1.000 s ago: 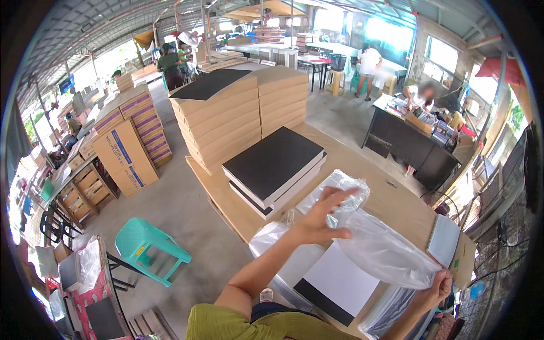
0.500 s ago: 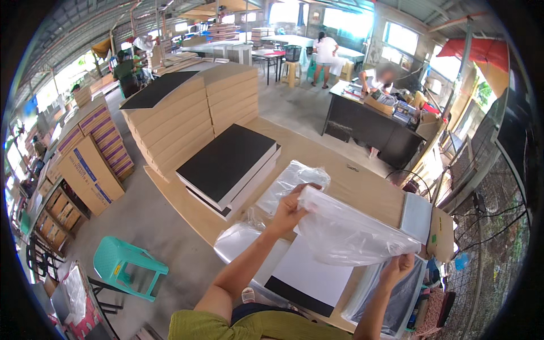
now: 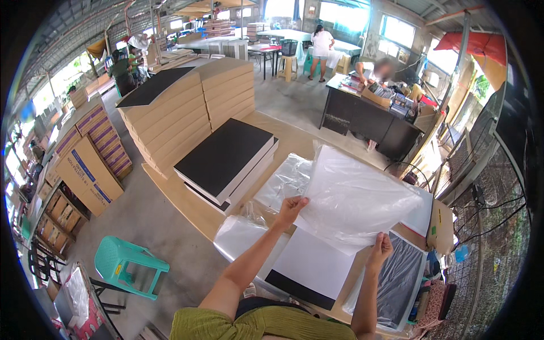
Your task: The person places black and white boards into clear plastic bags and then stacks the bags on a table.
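A clear plastic bag spreads wide above the table, puffed out and tilted away from me. My left hand pinches its near left corner, and my right hand grips its near right edge. Under the bag's near edge lies a white sheet, with a black strip showing along its near side. Left of the bag is a pile of folded clear plastic. More clear plastic lies by the table's left edge. Beside my right forearm sits a dark, plastic-covered flat stack.
A stack of black-topped boards stands on the brown table, before tall piles of cardboard boxes. A green stool is on the floor at left. Beyond, a person sits at a black desk; other people are farther back.
The plastic bag has gone from hanging bunched between my hands to spread out and raised on its far side. My right hand has moved left and up; my left hand came slightly down.
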A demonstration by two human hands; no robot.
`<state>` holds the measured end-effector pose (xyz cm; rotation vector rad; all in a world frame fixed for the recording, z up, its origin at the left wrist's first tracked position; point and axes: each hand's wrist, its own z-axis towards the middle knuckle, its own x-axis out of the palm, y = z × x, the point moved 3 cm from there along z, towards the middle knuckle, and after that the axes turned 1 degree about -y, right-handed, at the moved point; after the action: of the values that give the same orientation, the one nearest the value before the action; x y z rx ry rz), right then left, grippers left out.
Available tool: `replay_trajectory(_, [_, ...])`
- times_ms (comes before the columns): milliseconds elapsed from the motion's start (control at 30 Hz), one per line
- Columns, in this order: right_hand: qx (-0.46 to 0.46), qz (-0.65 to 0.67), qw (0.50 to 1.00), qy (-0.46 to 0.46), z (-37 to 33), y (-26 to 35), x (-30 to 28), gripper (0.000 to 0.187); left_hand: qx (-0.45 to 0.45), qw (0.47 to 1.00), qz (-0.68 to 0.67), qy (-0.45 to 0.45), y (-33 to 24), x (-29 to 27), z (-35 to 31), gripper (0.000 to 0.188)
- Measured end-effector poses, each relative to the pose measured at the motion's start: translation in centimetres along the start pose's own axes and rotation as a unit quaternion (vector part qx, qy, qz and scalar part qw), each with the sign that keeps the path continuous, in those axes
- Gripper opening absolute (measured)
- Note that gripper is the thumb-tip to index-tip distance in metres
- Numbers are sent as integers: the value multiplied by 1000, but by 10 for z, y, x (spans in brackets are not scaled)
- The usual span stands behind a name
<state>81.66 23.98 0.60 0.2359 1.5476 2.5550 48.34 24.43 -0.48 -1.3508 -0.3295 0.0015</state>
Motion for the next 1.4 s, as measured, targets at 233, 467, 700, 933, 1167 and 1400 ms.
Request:
replay_trajectory(233, [-155,-168,968,104,-20,101,33,78,268,909,318,-39,-49,7,-61,61])
replay_trajectory(467, [47,-347,923,160,-96,44,-10,73,-108,854,510,8,7,-40,-174,53])
replay_trajectory(700, [212,-531,753,327,-156,101,-26,46,-208,826,523,40,-33,-53,-240,59])
replay_trajectory(933, [216,-45,903,369,-231,-23,-125,38,-265,784,553,100,-30,-72,-268,67])
replay_trajectory(1167, [316,-174,900,244,-222,122,-53,31,-131,902,323,255,-44,-80,-287,59])
replay_trajectory(1400, [309,-172,931,92,-213,118,-65,42,-28,905,341,254,-14,-58,-274,50])
